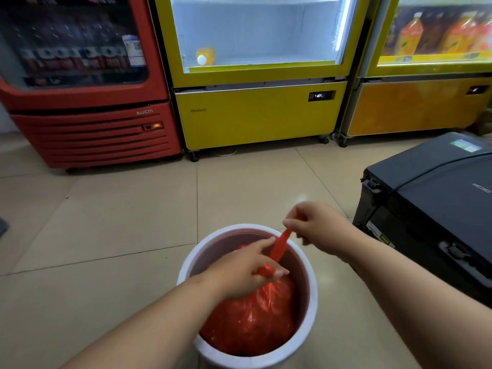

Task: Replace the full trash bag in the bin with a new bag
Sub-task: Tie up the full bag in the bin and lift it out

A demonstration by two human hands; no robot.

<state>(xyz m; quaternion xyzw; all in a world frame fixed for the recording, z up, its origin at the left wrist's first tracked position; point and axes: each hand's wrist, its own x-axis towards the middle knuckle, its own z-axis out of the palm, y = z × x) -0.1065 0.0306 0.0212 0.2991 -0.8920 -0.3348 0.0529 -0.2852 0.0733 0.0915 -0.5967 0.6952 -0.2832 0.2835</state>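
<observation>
Tiled floor [106, 235] before drink coolers [255, 75], black case [439, 198] beside bin [306, 328], hands [239, 272] pinching red bag's [253, 320] ties.

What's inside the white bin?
A full red trash bag fills the white bin. The left hand grips its neck; the right hand pulls a red strip. What the bag holds is hidden.
</observation>
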